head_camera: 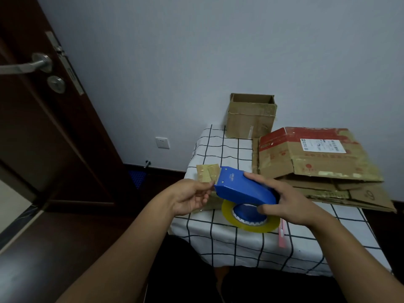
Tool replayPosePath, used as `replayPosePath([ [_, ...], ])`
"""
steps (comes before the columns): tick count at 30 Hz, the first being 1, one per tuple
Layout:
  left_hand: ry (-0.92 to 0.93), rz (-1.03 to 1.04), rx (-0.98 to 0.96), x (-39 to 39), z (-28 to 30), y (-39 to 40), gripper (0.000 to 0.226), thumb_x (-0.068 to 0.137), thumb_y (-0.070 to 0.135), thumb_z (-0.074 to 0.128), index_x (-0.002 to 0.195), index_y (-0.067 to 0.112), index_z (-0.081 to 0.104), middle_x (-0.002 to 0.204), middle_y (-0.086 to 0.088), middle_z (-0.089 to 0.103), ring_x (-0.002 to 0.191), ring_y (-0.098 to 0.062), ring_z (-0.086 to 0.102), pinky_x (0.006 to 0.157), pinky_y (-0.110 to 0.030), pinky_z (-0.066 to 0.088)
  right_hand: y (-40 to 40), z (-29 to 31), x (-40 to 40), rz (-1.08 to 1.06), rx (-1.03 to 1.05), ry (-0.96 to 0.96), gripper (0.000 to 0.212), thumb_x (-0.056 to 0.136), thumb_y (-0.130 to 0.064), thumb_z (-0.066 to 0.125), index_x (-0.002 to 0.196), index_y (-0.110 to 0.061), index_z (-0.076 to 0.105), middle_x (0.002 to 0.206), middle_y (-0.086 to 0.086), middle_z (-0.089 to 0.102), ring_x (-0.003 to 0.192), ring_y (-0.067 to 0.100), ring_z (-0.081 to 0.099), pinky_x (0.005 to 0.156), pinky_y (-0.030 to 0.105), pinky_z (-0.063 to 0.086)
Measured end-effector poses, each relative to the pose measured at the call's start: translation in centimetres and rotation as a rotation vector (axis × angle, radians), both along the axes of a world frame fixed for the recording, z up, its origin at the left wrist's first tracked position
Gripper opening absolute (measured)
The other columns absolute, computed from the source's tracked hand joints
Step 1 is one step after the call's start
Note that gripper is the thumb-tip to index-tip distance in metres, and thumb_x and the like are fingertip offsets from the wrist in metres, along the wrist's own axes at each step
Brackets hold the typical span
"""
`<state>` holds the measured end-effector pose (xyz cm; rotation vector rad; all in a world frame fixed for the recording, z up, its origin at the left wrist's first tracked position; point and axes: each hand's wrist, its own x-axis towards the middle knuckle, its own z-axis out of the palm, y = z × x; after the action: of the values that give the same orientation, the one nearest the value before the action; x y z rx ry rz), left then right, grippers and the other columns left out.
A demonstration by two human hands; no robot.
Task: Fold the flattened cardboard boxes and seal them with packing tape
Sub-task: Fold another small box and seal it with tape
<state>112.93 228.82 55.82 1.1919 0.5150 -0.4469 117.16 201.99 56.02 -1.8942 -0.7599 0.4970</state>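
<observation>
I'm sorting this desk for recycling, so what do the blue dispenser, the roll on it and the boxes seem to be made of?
Blue tape dispenser: looks like smooth hard plastic or painted metal, evenly coloured with a faint sheen; I can't tell which. Tape roll: glossy, yellowish, see-through plastic film. Upright box and flattened boxes: matte brown corrugated cardboard, creased, with old tape strips and a paper label.

Blue tape dispenser point(244, 189) held, flat boxes point(317, 167) stacked
</observation>
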Motion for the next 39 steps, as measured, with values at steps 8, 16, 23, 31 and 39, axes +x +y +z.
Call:
replayPosePath([
  [8, 0.048, -0.063, 0.144, -0.4, -1.2, -0.3, 0.010, 0.097, 0.004, 0.055, 0.092, 0.005, 0.064, 0.066, -0.004, 0.061, 0.060, -0.010, 0.053, 0.051, -0.018, 0.051, -0.4, 0.2, 1.5, 0.115, -0.217, -0.115, 0.073, 0.065, -0.050, 0.063, 0.129, -0.072, 0.037, 0.123, -0.009, 0.047, 0.106, -0.001, 0.050, 0.089, 0.016, 0.044],
  [16, -0.101, -0.003, 0.462, 0.0, -2.5, -0.7, 0.021, 0.093, 0.009, 0.064, 0.072, 0.009, 0.060, 0.061, -0.001, 0.058, 0.052, -0.006, 0.043, 0.048, -0.016, 0.033, -0.4, -0.2, 3.0, 0.184, -0.347, -0.209, 0.077, 0.082, -0.024, 0.072, 0.129, -0.071, 0.034, 0.114, -0.014, 0.047, 0.097, 0.003, 0.051, 0.083, 0.019, 0.042],
  [23, -0.115, 0.140, 0.645, 0.5, -2.8, 1.8, 0.027, 0.094, 0.016, 0.064, 0.067, 0.012, 0.061, 0.052, 0.007, 0.056, 0.052, -0.008, 0.044, 0.050, -0.021, 0.037, -1.7, 0.0, 4.6, 0.158, -0.416, -0.176, 0.075, 0.082, -0.022, 0.074, 0.128, -0.069, 0.036, 0.115, -0.018, 0.050, 0.096, 0.006, 0.056, 0.084, 0.022, 0.050],
  [31, -0.159, 0.208, 0.687, 0.6, -5.1, -0.4, 0.023, 0.095, 0.018, 0.062, 0.074, 0.009, 0.061, 0.067, 0.001, 0.056, 0.057, -0.007, 0.044, 0.053, -0.020, 0.038, -0.4, -0.2, 7.2, 0.154, -0.646, -0.315, 0.076, 0.084, -0.030, 0.071, 0.139, -0.061, 0.030, 0.111, -0.009, 0.045, 0.095, 0.012, 0.052, 0.090, 0.034, 0.049],
  [39, -0.072, 0.315, 0.538, 1.3, -7.1, 0.1, 0.025, 0.092, 0.018, 0.066, 0.069, 0.010, 0.060, 0.061, -0.001, 0.051, 0.056, -0.012, 0.039, 0.056, -0.026, 0.036, 0.6, -0.3, 9.0, 0.187, -0.655, -0.260, 0.076, 0.085, -0.016, 0.069, 0.140, -0.056, 0.035, 0.103, -0.014, 0.038, 0.092, 0.015, 0.052, 0.088, 0.031, 0.049],
])
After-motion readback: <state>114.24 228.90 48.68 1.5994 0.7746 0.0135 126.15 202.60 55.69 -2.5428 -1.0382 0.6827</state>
